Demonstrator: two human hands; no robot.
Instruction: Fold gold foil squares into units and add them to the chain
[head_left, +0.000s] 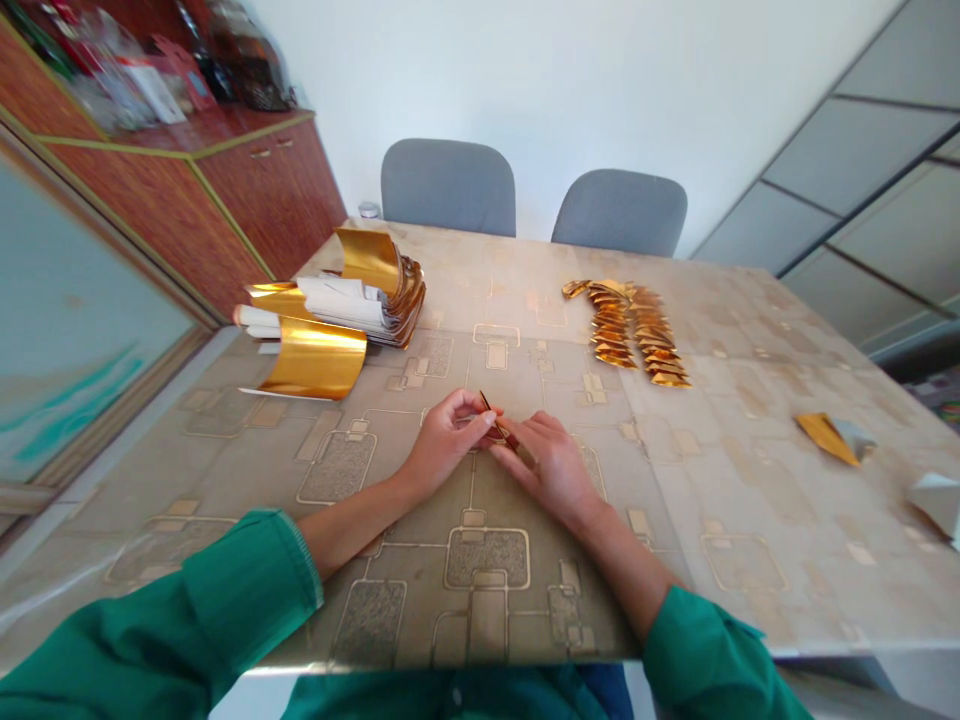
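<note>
Between my two hands, above the middle of the table, is a small folded piece of gold paper, seen nearly edge on. My left hand pinches its upper left end between thumb and fingers. On the other side, my right hand grips the lower right end with thumb and bent fingers. Part of the paper is hidden behind the fingers. Farther off to the left lies a stack of curled gold sheets with white backs. Two rows of folded gold paper pieces lie beyond my right hand.
A patterned cover spans the table. At the right lie a loose gold-and-grey paper piece and a white piece at the edge. Two grey chairs stand at the far side. A wooden cabinet stands at the back left.
</note>
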